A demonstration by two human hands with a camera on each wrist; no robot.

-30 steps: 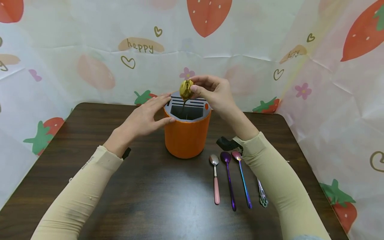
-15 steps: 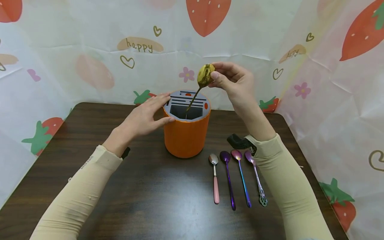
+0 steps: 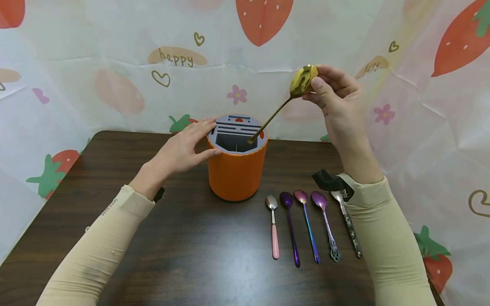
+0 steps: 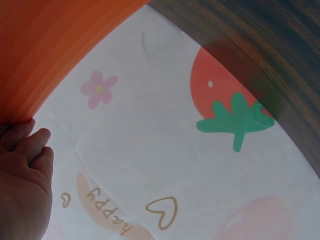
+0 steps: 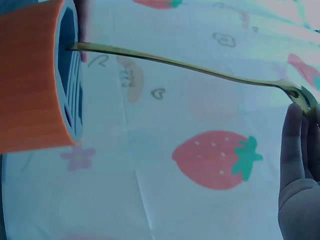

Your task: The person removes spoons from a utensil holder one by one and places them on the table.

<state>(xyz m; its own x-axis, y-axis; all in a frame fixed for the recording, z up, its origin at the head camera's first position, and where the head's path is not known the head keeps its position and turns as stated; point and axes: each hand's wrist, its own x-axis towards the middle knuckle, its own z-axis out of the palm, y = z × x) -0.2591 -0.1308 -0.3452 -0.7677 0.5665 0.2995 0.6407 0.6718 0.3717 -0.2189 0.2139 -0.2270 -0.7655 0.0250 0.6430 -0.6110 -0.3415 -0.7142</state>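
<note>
My right hand (image 3: 340, 102) pinches a gold spoon (image 3: 301, 83) by its bowl, up and to the right of an orange utensil holder (image 3: 237, 176). The spoon's thin handle slants down to the left, and its end overlaps the large opening of the holder's grey slotted top (image 3: 237, 125). In the right wrist view the long handle (image 5: 175, 62) reaches the holder's opening. My left hand (image 3: 178, 148) rests against the left side of the holder's rim with fingers extended and thumb along the front edge. The left wrist view shows these fingers (image 4: 35, 145) beside the orange wall.
On the dark wooden table (image 3: 183, 246), right of the holder, several spoons lie in a row: a pink-handled spoon (image 3: 274, 240), a purple spoon (image 3: 293, 238), a rainbow spoon (image 3: 310, 229), an ornate-handled spoon (image 3: 328, 225). Partly under my right wrist lies a dark-handled utensil (image 3: 352, 233). A strawberry-print cloth (image 3: 126, 38) hangs behind.
My right hand has risen and moved right with the gold spoon, drawing its handle up out of the holder. The dark-handled utensil has come into view. My left hand stays at the rim.
</note>
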